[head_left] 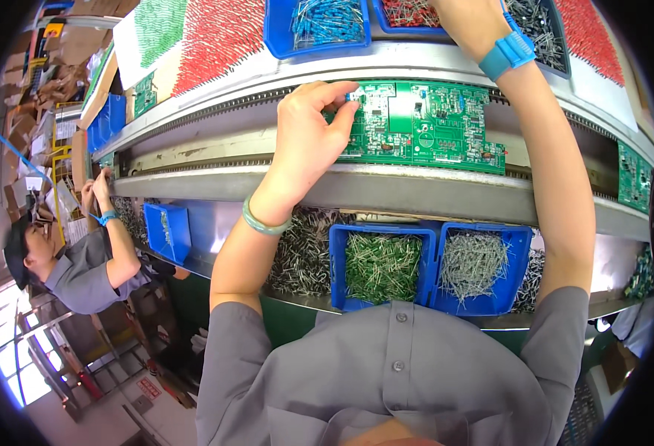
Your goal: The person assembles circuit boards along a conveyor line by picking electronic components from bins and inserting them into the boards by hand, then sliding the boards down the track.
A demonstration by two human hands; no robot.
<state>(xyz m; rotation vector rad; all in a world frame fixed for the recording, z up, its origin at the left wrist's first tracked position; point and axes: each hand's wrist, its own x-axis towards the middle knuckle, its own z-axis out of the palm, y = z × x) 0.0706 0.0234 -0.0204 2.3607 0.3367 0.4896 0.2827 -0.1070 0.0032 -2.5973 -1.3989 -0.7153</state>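
A green circuit board point(446, 137) with small parts mounted on it lies across the rails of the line in front of me. My left hand point(313, 130) is at the board's left end, thumb and forefinger pinched around a small blue component point(350, 97) at its upper left corner. A pale green bangle point(265, 219) circles that wrist. My right hand point(474, 26) reaches to the far side, over the bin of red components point(410, 13); its fingers pass out of the picture at the top. On that wrist is a blue strap point(508, 56).
Beyond the rails stand a bin of blue components point(330, 22) and a bin of dark parts point(539, 33). Nearer me are bins of green components point(382, 266) and silvery pins point(474, 264). Another board point(634, 178) sits far right. A co-worker point(92, 260) works at the left.
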